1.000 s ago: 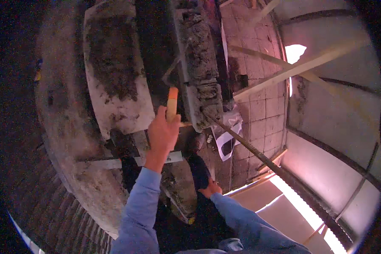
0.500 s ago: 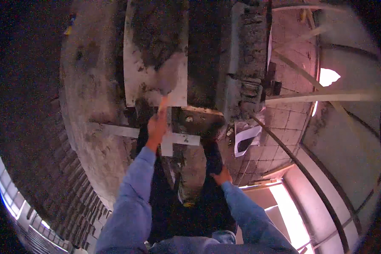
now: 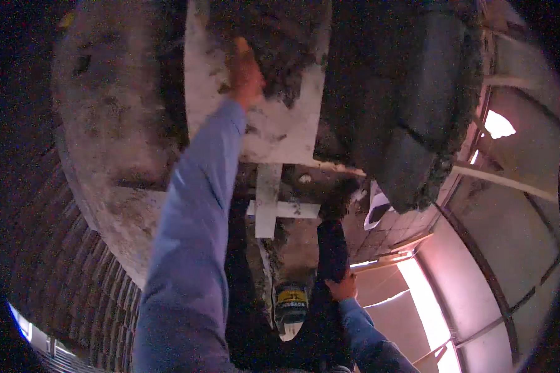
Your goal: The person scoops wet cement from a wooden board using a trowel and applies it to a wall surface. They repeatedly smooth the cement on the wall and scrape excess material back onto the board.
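Note:
My left hand [image 3: 247, 78], blurred, stretches far out over a pale board [image 3: 280, 137]. Its fingers look closed around the handle of a trowel, whose blade I cannot make out against the dark material. Dark, wet-looking mortar [image 3: 270, 50] covers the far and middle part of the board, with smears toward its near edge. My right hand [image 3: 342, 287] rests on my dark-trousered right leg, holding no tool that I can see; its fingers lie against the cloth.
Pale crossed strips [image 3: 267, 211] lie at the board's near edge. A container with a yellow band [image 3: 291, 304] stands between my legs. Stacked tile-like pieces [image 3: 99, 261] fill the lower left. A thick grey ledge [image 3: 417, 118] runs along the right, with wooden poles [image 3: 504, 177] beyond.
My left hand has moved forward over the board with the trowel, from its near edge to the mortar. The view has shifted; my right hand stays on my leg.

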`<state>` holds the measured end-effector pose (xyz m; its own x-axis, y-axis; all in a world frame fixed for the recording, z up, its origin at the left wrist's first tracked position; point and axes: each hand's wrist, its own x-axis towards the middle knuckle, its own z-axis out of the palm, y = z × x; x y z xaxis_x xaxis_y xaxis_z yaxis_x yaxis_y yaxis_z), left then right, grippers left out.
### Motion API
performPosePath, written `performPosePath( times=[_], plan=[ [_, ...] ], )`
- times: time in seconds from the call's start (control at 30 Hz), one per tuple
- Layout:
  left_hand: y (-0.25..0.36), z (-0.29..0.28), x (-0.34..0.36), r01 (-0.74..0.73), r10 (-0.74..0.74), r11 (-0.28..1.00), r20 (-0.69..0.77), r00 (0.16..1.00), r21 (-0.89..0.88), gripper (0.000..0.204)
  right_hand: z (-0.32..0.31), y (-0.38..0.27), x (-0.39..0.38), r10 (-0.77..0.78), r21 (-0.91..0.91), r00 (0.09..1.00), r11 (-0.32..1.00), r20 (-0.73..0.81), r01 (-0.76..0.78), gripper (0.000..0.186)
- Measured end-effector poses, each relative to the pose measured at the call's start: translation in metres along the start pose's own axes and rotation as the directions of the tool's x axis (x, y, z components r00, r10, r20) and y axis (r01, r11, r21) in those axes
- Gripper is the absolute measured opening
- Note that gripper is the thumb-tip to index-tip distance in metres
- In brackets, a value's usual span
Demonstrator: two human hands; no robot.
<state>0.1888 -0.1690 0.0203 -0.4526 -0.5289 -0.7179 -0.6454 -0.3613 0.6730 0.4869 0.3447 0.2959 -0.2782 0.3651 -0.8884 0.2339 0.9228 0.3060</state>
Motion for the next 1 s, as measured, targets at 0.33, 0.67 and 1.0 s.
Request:
performPosePath(
  times=[0.33, 0.67, 1.0],
  plan=[
    [0.026, -0.058, -0.017, 0.276, -0.258, 0.955, 0.16, 0.953, -0.103, 0.054, -0.119, -0.064, -0.104, -0.154, 0.353, 0.935, 0.896, -0.318, 0.268, 0.094],
    [0.037, -0.087, -0.109, 0.249, -0.26, 0.959, 0.063, 0.964, 0.138, 0.063, -0.086, -0.11, -0.076, -0.183, 0.221, 0.967, 0.95, -0.177, 0.221, 0.097],
    [0.11, -0.032, -0.209, -0.011, -0.081, 0.934, 0.243, 0.967, 0.358, 0.058, -0.108, -0.098, -0.012, -0.178, 0.043, 0.984, 0.983, -0.016, 0.179, 0.109]
  ],
)
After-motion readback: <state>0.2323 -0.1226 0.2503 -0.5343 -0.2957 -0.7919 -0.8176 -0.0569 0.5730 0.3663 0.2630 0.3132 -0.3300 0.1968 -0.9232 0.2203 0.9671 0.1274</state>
